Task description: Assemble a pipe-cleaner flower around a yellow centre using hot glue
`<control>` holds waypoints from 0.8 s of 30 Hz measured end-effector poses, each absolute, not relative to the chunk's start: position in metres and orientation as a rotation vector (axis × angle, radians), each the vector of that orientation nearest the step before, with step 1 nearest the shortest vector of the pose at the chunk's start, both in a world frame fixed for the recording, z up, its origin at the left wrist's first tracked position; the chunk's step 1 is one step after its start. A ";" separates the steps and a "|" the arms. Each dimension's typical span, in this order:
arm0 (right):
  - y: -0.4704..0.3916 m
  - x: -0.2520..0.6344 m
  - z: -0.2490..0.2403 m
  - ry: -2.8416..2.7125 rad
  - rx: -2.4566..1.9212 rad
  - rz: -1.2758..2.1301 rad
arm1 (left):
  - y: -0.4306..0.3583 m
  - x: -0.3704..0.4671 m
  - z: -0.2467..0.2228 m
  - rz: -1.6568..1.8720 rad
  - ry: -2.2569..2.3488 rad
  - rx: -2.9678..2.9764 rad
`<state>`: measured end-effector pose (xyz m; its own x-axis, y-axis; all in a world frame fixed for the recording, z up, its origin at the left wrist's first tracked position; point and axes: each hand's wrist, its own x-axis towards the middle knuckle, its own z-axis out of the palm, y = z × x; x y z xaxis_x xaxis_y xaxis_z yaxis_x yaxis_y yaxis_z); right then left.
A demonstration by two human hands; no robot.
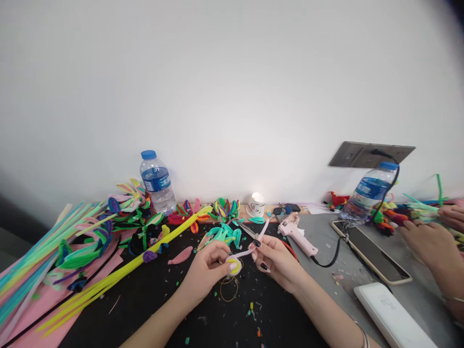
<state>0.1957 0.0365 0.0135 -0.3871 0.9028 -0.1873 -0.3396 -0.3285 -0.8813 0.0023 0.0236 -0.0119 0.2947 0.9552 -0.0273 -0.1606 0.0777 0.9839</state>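
Observation:
Between the thumb and fingers of my left hand [213,266] is a small yellow and pale coil of pipe cleaner [234,266]. From it a pale lilac pipe cleaner [245,253] runs up to my right hand [273,261], whose thumb and fingers pinch it; its free end sticks up beyond. Just behind my right hand lie scissors [248,230], partly covered by the fingers. A thin gold-coloured ring [229,290] shows below the coil. Green pipe-cleaner pieces [221,236] lie behind my hands, and a pink petal shape [180,255] is to their left.
Pipe-cleaner bundles [137,261] spread along the left. Two water bottles [156,183] and a paper cup [255,205] stand by the wall. A corded glue gun [299,237], a phone [373,253] and a white box-like device [391,314] lie right. Another person's hands [431,246] work far right.

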 end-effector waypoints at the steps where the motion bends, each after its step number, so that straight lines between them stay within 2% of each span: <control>1: 0.036 0.195 0.014 -0.986 -0.896 1.829 | 0.023 0.002 -0.012 1.028 0.903 1.188; 24: 0.037 0.200 0.013 -0.999 -0.833 1.845 | 0.021 0.004 -0.009 1.004 0.890 1.209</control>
